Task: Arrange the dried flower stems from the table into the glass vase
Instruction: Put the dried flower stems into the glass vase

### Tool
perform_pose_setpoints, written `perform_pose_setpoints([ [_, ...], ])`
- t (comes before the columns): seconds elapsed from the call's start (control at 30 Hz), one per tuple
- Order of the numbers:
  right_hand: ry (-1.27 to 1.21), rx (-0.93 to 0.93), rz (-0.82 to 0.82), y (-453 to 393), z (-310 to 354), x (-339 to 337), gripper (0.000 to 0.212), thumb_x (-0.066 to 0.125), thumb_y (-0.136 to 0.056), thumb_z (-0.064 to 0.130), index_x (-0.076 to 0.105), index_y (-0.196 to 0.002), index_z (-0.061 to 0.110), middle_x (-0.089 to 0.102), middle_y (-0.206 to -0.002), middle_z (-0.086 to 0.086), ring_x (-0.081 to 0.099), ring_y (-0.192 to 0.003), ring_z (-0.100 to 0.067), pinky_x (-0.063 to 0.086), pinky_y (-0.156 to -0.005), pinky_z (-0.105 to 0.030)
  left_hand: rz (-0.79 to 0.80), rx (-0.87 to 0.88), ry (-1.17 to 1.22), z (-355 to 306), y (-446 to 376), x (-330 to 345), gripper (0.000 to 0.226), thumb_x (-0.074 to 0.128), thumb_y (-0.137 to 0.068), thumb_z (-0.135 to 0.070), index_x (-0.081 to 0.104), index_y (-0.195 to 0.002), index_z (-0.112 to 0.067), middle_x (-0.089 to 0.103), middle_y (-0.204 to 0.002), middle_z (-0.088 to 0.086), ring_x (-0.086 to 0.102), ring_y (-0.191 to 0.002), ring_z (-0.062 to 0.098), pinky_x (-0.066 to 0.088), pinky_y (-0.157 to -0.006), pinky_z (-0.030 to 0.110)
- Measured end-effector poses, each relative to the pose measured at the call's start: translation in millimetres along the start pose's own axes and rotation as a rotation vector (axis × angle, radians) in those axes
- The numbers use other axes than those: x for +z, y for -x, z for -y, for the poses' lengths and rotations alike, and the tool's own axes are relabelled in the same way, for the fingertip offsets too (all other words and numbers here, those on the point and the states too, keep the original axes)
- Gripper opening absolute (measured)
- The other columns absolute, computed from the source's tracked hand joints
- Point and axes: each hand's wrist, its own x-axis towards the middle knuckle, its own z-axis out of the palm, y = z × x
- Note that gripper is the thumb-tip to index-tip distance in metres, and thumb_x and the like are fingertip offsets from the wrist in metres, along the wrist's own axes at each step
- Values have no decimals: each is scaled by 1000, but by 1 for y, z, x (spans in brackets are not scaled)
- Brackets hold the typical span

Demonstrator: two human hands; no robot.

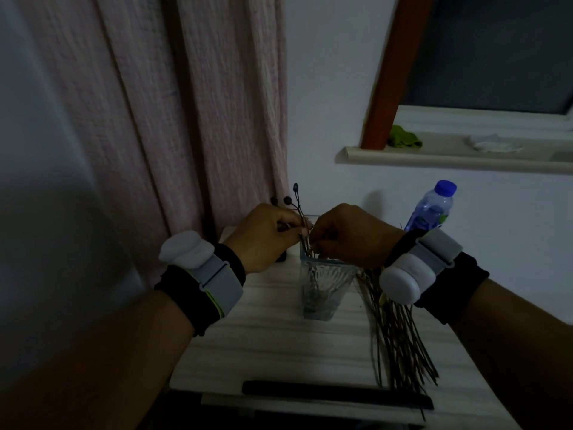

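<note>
Both hands meet above the mouth of the clear, square, ribbed glass vase (322, 283), which stands on the pale wood-grain counter (263, 342). The left hand (266, 237) has its fingers (286, 226) curled in a pinch on a thin dried flower stem with dark round buds (296, 200); the buds rise just above and behind those fingers, while the stem's lower part runs down into the vase directly below them. The right hand (353, 234) is curled too, its fingers (319, 240) closed on thin stems at the vase rim, nearly touching the left fingers. A few stems already stand inside the glass.

Below and to the right of the right fingers, a loose bundle of long, thin brown dried stems (400, 339) lies on the counter beside the vase, fanning toward the near edge. Each wrist carries a grey strap with a white rounded pod over a black cuff. Behind the right wrist stands a clear plastic water bottle with a blue cap (434, 206). A pink ribbed curtain (192, 103) hangs behind the left hand. A flat black bar (335, 394) lies at the counter's near edge.
</note>
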Motion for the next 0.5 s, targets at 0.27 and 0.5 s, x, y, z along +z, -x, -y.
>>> perform_pose_setpoints([
  [0.27,-11,0,-21,1,-1,-1,9,69,-87,11,76,-92,12,76,-84,-2,71,-73,-6,56,-74,-19,7,-15,-29,5,0,2,9,67,-89,-11,76,-92,-11,64,-82,-19,59,-74,-12,43,-74,5],
  [0.5,-17,-8,-35,3,-1,1,7,71,-85,12,75,-88,17,75,-84,1,70,-76,-7,57,-78,-24,-1,-95,32,11,6,5,17,65,-90,-13,76,-103,-8,73,-97,-1,66,-90,7,52,-87,20],
])
